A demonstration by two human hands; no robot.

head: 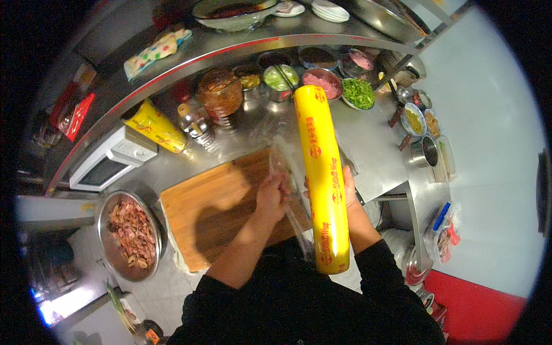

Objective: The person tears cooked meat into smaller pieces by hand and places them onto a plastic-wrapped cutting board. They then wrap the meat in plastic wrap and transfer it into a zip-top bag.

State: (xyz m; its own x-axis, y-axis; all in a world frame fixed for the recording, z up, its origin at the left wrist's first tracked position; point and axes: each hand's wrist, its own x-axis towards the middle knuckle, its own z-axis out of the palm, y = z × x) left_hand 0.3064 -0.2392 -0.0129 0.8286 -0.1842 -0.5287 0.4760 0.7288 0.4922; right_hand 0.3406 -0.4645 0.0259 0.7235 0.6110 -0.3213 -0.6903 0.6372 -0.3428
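A long yellow roll of cling film (322, 181) stands steeply tilted before me, its surface printed with red writing. My right hand (355, 211) grips it from behind around the middle, so most of my fingers are hidden. Pinched in my left hand (271, 196) is the loose edge of a transparent film sheet (293, 202), which hangs between that hand and the roll. Under my left hand lies a wooden cutting board (215, 194). Just right of the roll a knife's black handle (359, 196) shows past my right hand; its blade is mostly hidden.
Left of the board is a metal bowl of sliced meat (133, 237), near a white scale (113, 158). Another yellow roll (157, 127) and a bottle (196, 125) stand behind. Bowls of chopped greens (359, 92) and pink meat (323, 82) sit beneath a steel shelf (258, 39).
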